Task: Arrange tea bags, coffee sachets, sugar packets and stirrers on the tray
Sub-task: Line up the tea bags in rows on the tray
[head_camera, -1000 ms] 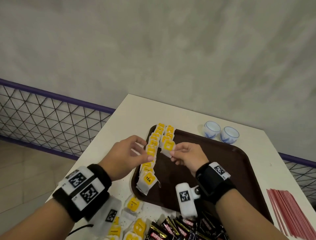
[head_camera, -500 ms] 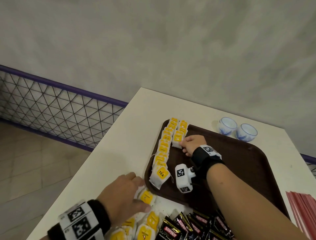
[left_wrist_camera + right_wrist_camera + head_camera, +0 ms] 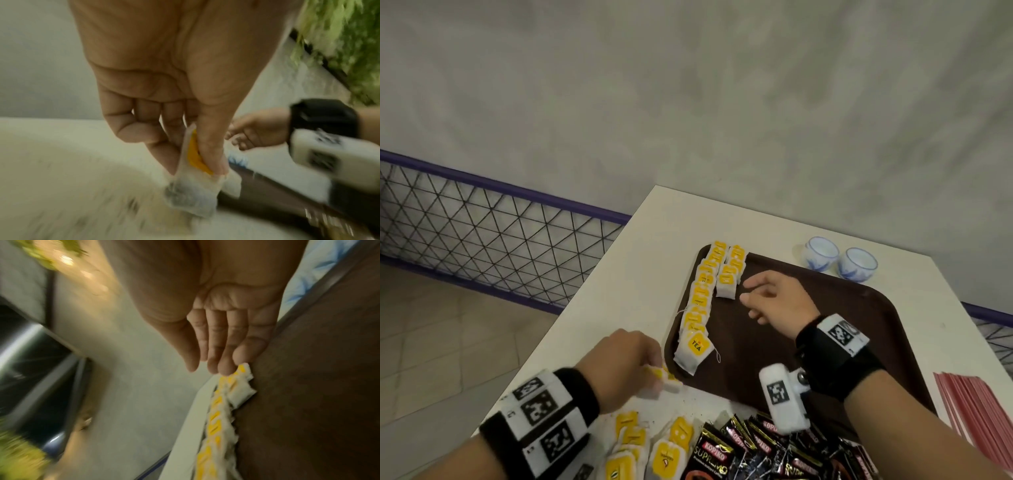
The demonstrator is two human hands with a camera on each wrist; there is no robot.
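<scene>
Pinching tea bag (image 3: 192,186), left hand (image 3: 619,365) curled

I see the brown tray (image 3: 859,329) mostly bare right of its tea-bag rows (image 3: 700,301). My right hand (image 3: 774,301) hovers over that bare part. Coffee sachets (image 3: 756,448) crowd its near edge, two cups (image 3: 839,262) stand beyond its far edge.

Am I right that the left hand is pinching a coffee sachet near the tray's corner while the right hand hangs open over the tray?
Not quite: the left hand pinches a tea bag, not a coffee sachet, as the left wrist view shows. The right hand is open over the tray.
</scene>
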